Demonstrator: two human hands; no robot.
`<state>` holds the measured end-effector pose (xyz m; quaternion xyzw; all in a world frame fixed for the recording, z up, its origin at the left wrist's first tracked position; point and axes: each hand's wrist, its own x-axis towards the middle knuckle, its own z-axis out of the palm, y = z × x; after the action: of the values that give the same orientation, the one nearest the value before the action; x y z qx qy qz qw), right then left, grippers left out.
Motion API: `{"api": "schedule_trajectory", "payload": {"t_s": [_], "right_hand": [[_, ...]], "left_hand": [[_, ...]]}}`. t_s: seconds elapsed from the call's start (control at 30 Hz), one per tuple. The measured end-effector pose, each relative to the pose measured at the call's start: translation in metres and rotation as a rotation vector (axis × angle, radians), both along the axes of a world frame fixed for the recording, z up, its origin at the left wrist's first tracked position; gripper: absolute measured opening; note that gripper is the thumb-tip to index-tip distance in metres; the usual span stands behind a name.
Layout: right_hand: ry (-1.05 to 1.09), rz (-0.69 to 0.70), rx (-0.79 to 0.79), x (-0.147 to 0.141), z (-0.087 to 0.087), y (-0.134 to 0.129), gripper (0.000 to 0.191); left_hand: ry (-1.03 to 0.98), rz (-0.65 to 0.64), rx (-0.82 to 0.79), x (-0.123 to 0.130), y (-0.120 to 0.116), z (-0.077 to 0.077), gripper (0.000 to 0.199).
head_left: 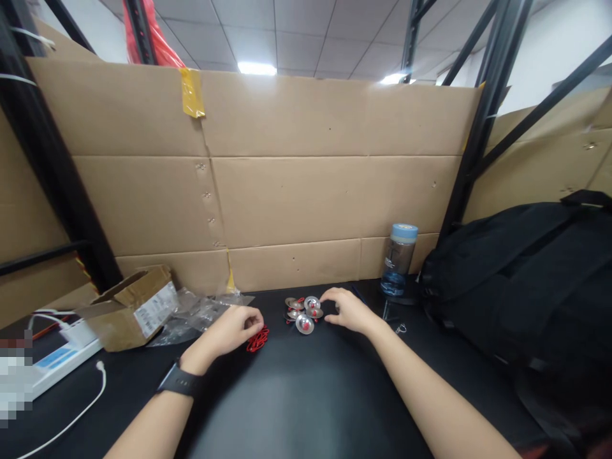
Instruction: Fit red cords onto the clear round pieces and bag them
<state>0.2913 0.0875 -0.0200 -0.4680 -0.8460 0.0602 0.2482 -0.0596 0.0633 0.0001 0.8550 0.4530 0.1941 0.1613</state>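
Observation:
Above a bundle of red cord [258,339], my left hand [234,330] is curled, thumb and forefinger close together. Its fingertips are at the cord, but whether they grip a strand is hidden. To its right, several shiny round metal discs [305,324] with red centres, like small cymbals, lie in a loose cluster on the black tabletop [296,401]. My right hand [349,310] is at the right side of this cluster, its thumb and forefinger apart. The forefinger is close to the upper disc [312,303]; contact is unclear. Nothing shows between the right fingers.
An opened cardboard box [127,312], clear plastic wrapping [191,313] and a white power strip [67,357] are on the left. A blue-lidded bottle [399,261] and a black backpack [521,287] stand on the right. Behind rises a cardboard wall [296,197].

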Motion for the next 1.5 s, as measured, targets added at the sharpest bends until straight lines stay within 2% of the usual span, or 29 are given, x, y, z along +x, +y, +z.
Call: {"api": "schedule_trajectory", "payload": {"t_s": [0.07, 0.13, 0.23, 0.33, 0.47, 0.6, 0.7, 0.8, 0.93, 1.0, 1.07, 1.13, 1.2, 1.33, 1.5], "right_hand": [[-0.045, 0.069, 0.009, -0.014, -0.003, -0.002, 0.030], [-0.065, 0.041, 0.018, -0.023, -0.004, -0.004, 0.019], [0.073, 0.018, -0.009, -0.027, -0.001, -0.006, 0.019], [0.434, 0.155, -0.250, -0.033, 0.003, -0.015, 0.021], [0.933, 0.378, -0.716, -0.059, 0.003, -0.033, 0.038], [1.216, 0.423, -0.879, -0.079, -0.002, -0.044, 0.039], [1.281, 0.415, -0.924, -0.082, -0.004, -0.044, 0.037], [1.280, 0.402, -0.963, -0.080, -0.004, -0.043, 0.037], [1.186, 0.366, -0.912, -0.067, 0.006, -0.035, 0.043], [1.108, 0.282, -0.831, -0.048, 0.014, -0.027, 0.042], [0.986, 0.071, -0.661, -0.022, 0.020, -0.016, 0.030], [0.759, -0.245, -0.413, 0.005, 0.021, -0.004, 0.019], [0.528, -0.402, -0.319, 0.027, 0.017, 0.006, 0.020], [0.364, -0.419, -0.355, 0.039, 0.005, 0.015, 0.019], [0.229, -0.459, -0.219, 0.032, 0.002, 0.015, 0.026]], "left_hand": [[-0.004, -0.028, -0.011, 0.004, -0.001, -0.002, 0.025], [-0.005, -0.056, 0.000, 0.009, -0.002, -0.004, 0.026], [-0.073, -0.055, 0.142, 0.018, -0.004, -0.004, 0.026], [-0.237, -0.059, 0.243, 0.033, -0.010, -0.002, 0.027], [-0.408, -0.142, 0.178, 0.055, -0.022, -0.003, 0.022], [-0.523, -0.165, 0.121, 0.064, -0.027, -0.006, 0.019], [-0.566, -0.187, 0.075, 0.065, -0.027, -0.007, 0.020], [-0.552, -0.166, 0.112, 0.067, -0.029, -0.006, 0.020], [-0.378, -0.133, 0.264, 0.062, -0.026, -0.004, 0.018], [-0.275, -0.045, 0.331, 0.049, -0.018, -0.003, 0.019], [-0.175, 0.078, 0.374, 0.029, -0.006, -0.002, 0.019], [-0.060, 0.184, 0.341, 0.007, 0.005, -0.001, 0.018], [0.032, 0.206, 0.240, -0.011, 0.013, -0.001, 0.018], [0.112, 0.142, 0.062, -0.025, 0.015, -0.002, 0.015], [0.166, 0.108, -0.003, -0.015, 0.010, -0.005, 0.013]]}}
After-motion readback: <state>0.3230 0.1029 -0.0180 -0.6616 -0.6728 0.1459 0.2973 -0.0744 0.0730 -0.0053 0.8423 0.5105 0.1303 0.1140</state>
